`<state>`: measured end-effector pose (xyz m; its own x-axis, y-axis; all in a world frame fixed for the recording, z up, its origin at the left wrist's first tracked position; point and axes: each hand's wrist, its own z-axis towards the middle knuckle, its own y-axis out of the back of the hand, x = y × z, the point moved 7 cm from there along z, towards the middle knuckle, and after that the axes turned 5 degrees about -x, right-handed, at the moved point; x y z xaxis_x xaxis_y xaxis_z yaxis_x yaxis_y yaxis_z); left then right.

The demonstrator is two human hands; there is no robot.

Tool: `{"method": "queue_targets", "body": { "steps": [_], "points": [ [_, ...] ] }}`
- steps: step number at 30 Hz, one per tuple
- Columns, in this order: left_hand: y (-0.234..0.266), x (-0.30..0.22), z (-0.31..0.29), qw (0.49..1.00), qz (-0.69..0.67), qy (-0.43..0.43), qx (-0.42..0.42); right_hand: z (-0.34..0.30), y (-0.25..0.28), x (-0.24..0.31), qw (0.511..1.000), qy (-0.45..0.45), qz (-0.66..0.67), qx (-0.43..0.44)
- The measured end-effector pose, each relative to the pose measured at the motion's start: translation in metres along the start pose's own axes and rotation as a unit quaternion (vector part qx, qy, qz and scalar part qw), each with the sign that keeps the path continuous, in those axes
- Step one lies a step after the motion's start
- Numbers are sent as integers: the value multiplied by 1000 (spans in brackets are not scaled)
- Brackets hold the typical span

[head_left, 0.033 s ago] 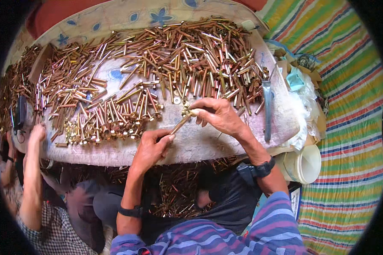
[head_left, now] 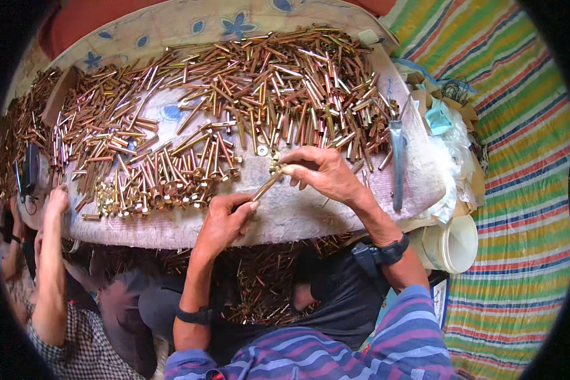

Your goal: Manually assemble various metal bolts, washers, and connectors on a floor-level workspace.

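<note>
A long brass-coloured bolt [head_left: 267, 187], which looks sleeved, slants between my two hands above the near edge of the padded table. Its lower end is in the closed fingers of my left hand [head_left: 223, 220]. At the upper end, my right hand [head_left: 326, 174] pinches it between thumb and forefinger; any small part there is hidden. Just beyond those fingertips lies a little heap of brassy nuts [head_left: 275, 161], with a round washer [head_left: 262, 151] beside it. Left of my hands, flanged bolts [head_left: 199, 174] lie in a row, heads toward me.
Loose metal tubes [head_left: 310, 82] cover the far side of the table. A flat grey-blue tool [head_left: 397, 164] lies at right, near plastic bags [head_left: 448, 152] and a white bucket [head_left: 460, 244]. At far left is a co-worker's hand [head_left: 57, 199]. More metal pieces [head_left: 266, 278] lie below the table.
</note>
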<state>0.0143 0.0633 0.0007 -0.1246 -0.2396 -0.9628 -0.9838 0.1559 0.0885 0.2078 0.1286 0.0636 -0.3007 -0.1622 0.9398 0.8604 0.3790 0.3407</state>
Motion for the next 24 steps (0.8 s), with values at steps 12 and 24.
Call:
{"method": "queue_targets", "body": {
  "steps": [12, 24],
  "points": [
    [3, -8, -4, 996, 85, -31, 15, -5, 0, -7, 994, -63, -65, 62],
    [-1, -2, -8, 995, 9, 74, 68, -7, -4, -5, 995, -15, 5, 95]
  ]
}}
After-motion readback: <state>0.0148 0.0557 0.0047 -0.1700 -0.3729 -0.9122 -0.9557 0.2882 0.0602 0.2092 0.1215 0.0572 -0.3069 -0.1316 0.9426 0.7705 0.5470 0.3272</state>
